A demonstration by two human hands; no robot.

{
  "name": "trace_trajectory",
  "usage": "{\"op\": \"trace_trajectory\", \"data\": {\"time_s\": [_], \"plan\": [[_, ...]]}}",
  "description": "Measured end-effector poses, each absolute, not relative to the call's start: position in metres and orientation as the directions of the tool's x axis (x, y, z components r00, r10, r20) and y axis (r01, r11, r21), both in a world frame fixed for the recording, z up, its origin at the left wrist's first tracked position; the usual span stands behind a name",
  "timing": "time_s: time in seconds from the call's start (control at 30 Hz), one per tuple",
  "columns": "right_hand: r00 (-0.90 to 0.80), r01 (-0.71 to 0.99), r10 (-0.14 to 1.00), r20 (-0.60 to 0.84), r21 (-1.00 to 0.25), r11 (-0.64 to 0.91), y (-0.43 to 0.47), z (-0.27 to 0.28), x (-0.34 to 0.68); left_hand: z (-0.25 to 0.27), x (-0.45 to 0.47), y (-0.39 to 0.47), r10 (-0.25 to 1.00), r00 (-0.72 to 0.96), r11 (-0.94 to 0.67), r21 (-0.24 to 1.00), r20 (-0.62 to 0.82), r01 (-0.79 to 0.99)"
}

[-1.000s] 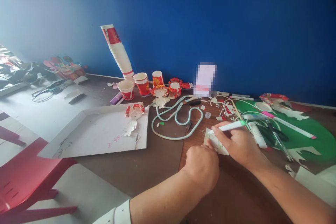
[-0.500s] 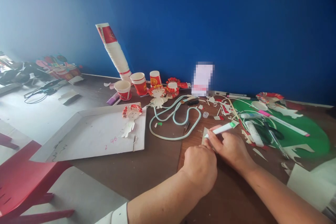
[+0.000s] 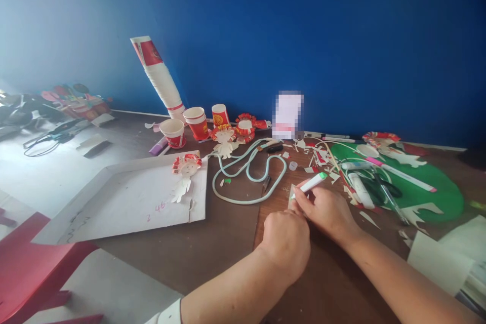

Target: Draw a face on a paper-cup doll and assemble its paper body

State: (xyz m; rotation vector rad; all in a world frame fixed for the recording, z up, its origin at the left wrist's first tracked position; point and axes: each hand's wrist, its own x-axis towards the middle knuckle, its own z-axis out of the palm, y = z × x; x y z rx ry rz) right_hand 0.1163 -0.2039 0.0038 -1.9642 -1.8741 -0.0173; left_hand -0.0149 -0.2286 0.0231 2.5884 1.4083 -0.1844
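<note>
A white marker with a green end leans in the fingers of my right hand. Its tip points down to the left, at a small beige piece of paper on the brown table. My left hand is curled into a fist at the near edge of that paper, right beside my right fingers. The left fingertips are hidden behind the knuckles, and most of the paper is covered by both hands.
At left lies a white box lid bearing a paper lion cutout. Behind stand red paper cups and a leaning cup stack. A pale blue cord loops mid-table. Right, pens and scraps cover a green disc.
The view has shifted slightly, so most things sit a little further left. The marker stays in my right hand over the paper, and my left fist keeps its place beside it.
</note>
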Motion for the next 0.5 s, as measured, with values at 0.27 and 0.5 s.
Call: {"op": "trace_trajectory", "data": {"time_s": [0.27, 0.5], "plan": [[0.098, 0.940, 0.941, 0.323, -0.342, 0.020, -0.2012, 0.0059, 0.1162, 0.0238, -0.0154, -0.2295, 0.827, 0.535, -0.529, 0.081, -0.173, 0.845], [0.135, 0.878, 0.957, 0.255, -0.479, 0.004, -0.1961, 0.0036, 0.1243, 0.0221, -0.0154, -0.2300, 0.830, 0.536, -0.535, 0.050, -0.154, 0.843]]}}
